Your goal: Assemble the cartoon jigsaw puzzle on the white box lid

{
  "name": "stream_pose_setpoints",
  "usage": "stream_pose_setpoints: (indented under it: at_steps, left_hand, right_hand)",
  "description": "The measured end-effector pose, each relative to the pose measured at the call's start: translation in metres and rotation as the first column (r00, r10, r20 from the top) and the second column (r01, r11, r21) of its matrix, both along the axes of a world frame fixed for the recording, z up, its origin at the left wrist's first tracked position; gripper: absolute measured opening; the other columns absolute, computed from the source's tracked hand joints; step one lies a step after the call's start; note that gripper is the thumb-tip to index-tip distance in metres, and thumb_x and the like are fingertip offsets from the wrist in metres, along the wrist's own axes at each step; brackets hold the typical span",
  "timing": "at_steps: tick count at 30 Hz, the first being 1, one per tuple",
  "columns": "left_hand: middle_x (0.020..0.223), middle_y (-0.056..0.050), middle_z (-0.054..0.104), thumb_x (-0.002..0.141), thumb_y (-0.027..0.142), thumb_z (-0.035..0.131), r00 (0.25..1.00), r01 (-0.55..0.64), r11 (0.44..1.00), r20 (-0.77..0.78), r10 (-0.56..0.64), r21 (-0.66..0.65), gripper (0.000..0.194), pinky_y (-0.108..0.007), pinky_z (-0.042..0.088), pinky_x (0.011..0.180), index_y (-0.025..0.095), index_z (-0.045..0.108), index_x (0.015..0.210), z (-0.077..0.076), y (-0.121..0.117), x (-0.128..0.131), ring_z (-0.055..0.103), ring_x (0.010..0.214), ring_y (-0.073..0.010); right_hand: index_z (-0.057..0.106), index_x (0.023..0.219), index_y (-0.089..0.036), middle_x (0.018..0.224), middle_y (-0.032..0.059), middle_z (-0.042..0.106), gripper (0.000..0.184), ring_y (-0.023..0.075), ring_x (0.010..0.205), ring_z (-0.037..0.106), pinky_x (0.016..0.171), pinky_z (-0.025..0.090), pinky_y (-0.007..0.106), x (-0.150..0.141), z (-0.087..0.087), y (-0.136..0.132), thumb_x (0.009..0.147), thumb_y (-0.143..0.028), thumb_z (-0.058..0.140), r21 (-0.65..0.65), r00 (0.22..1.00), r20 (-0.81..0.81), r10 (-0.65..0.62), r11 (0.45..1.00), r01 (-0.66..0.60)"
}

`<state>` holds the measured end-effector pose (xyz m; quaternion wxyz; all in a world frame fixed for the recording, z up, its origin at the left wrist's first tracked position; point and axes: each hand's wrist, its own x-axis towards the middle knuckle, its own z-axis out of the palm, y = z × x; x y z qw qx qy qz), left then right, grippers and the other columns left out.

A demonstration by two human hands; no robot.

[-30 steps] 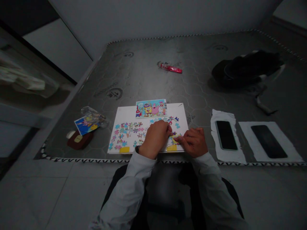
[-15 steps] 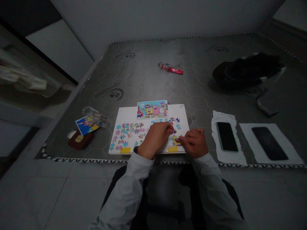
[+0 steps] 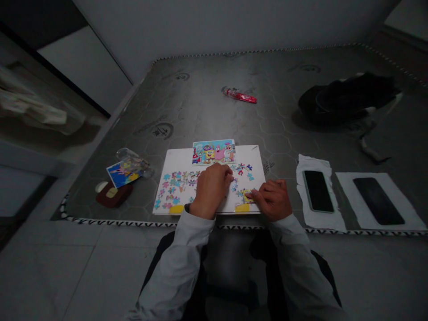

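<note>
A white board point(image 3: 177, 158) lies on the grey mattress point(image 3: 207, 107) with several loose coloured puzzle pieces point(image 3: 177, 183) scattered on it. A colourful reference picture point(image 3: 214, 152) rests at the board's far edge. My left hand point(image 3: 210, 189) is curled, knuckles up, over the pieces in the middle of the board; whatever sits under its fingers is hidden. My right hand point(image 3: 272, 199) rests at the board's near right corner, fingers pinched on a small joined yellow cluster of puzzle pieces point(image 3: 246, 195).
Left of the board lie a clear plastic bag with a blue card point(image 3: 125, 169) and a dark red case point(image 3: 112, 195). Two dark phones point(image 3: 317, 191) point(image 3: 378, 200) lie on white paper at the right. A red tube point(image 3: 240, 95) and a dark cloth heap point(image 3: 347, 96) sit farther back.
My left hand has shifted left and slightly away from the right hand, leaving the pieces near the cluster uncovered. My right hand stays on the yellow cluster.
</note>
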<state>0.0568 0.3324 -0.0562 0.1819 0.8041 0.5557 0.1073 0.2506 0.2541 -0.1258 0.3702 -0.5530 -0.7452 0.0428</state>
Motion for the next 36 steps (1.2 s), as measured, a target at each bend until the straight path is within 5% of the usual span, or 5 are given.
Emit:
stream_pose_setpoints:
  at_steps: [8, 26, 36]
  left_hand:
    - [0.094, -0.006, 0.075, 0.082, 0.035, 0.075, 0.983, -0.02, 0.994, -0.185, -0.001, -0.111, 0.016, -0.036, 0.049, 0.079, 0.022, 0.077, 0.09, 0.006, -0.011, 0.007, 0.068, 0.091, -0.0259]
    - [0.092, -0.002, 0.077, 0.09, 0.022, 0.063, 0.988, 0.091, 0.988, 0.133, -0.074, -0.124, 0.011, -0.03, 0.048, 0.079, 0.022, 0.074, 0.093, -0.003, -0.009, 0.015, 0.069, 0.088, -0.0201]
    - [0.092, -0.003, 0.077, 0.089, 0.017, 0.06, 0.987, 0.119, 0.982, 0.125, -0.101, -0.144, 0.017, -0.032, 0.05, 0.081, 0.021, 0.076, 0.092, -0.006, -0.008, 0.017, 0.069, 0.089, -0.0213]
  right_hand:
    - [0.079, 0.072, -0.027, 0.058, -0.0033, 0.058, 0.039, 0.0111, 0.064, 0.051, 0.079, 0.026, 0.037, 0.0, -0.001, 0.0, 0.099, -0.036, 0.053, -0.008, 1.0, 0.002, -0.002, 1.0, 0.002]
    - [0.078, 0.068, -0.026, 0.057, -0.0036, 0.057, 0.039, 0.0105, 0.062, 0.048, 0.079, 0.026, 0.037, 0.0, 0.0, 0.0, 0.098, -0.036, 0.055, -0.012, 1.0, -0.006, -0.003, 1.0, 0.003]
    - [0.077, 0.066, -0.024, 0.057, -0.0033, 0.056, 0.038, 0.0101, 0.06, 0.048, 0.077, 0.026, 0.037, 0.0, 0.0, 0.001, 0.098, -0.033, 0.057, 0.02, 1.0, -0.013, 0.008, 1.0, -0.007]
